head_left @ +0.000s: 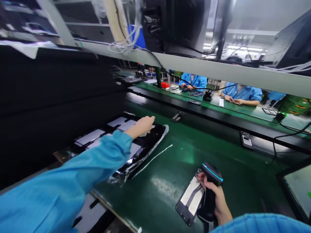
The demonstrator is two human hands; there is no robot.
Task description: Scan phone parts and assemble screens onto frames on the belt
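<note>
L hand [143, 124] rests fingers together on black tray [159, 129]; R hand [215, 195], right of tray, fingers clamped on scanner [211, 181] w/ phone panel [190, 200].

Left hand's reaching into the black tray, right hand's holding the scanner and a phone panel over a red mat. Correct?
Not quite: the mat is green, not red. The head view shows the left hand at the black tray and the right hand gripping the scanner with the phone panel.

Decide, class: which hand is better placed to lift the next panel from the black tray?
Probably the left hand: it already reaches over the black tray of panels. The right hand is occupied, gripping a handheld scanner beside a phone part, away from the tray.
</note>
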